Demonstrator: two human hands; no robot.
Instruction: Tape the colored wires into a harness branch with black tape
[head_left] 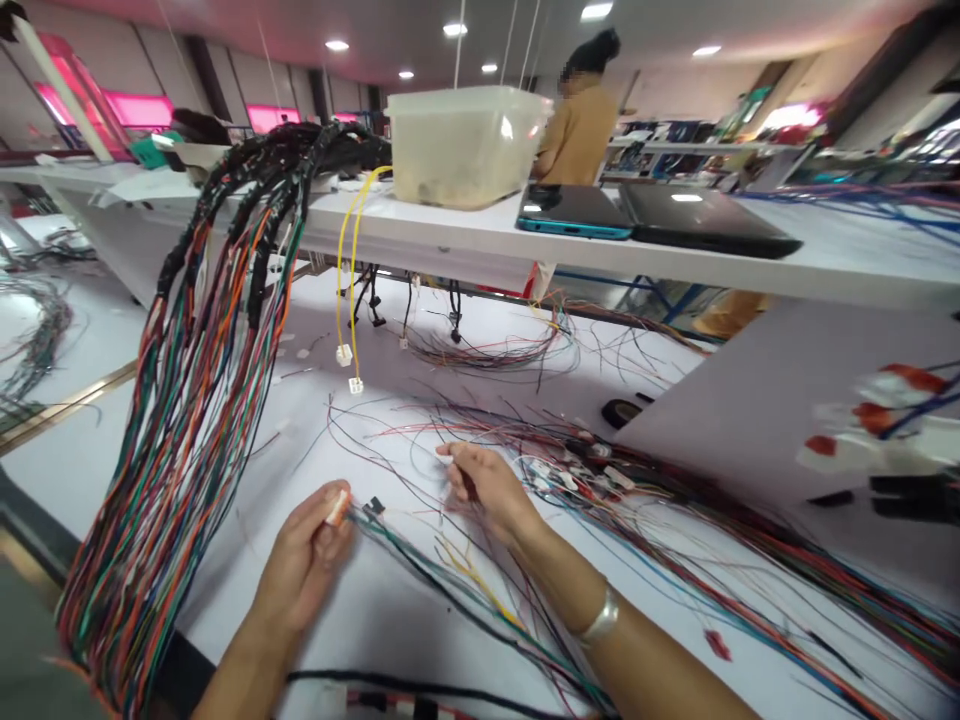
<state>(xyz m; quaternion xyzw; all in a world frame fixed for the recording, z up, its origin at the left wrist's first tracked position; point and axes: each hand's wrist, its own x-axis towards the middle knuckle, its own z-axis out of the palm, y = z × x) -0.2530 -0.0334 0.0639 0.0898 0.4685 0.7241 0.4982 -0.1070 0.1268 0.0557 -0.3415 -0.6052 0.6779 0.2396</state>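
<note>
My left hand (304, 555) is at the lower middle, fingers curled around a small white-and-orange connector (337, 507). My right hand (487, 490) pinches a thin dark wire (469, 486) between its fingertips, a little to the right of the left hand. A loose spread of multicoloured wires (675, 540) fans across the white table (390, 620) beneath and beside both hands. A small black connector (373, 507) sits just past my left fingers. A thick wiring harness (187, 430), black-wrapped at the top, hangs down to my left.
A raised white shelf (465, 235) crosses the table, carrying a translucent plastic tub (465, 148), a tablet (574, 212) and a laptop (705, 218). Yellow wires (345, 270) hang from it. A black tape roll (621, 412) lies nearby. A person (577, 130) stands beyond.
</note>
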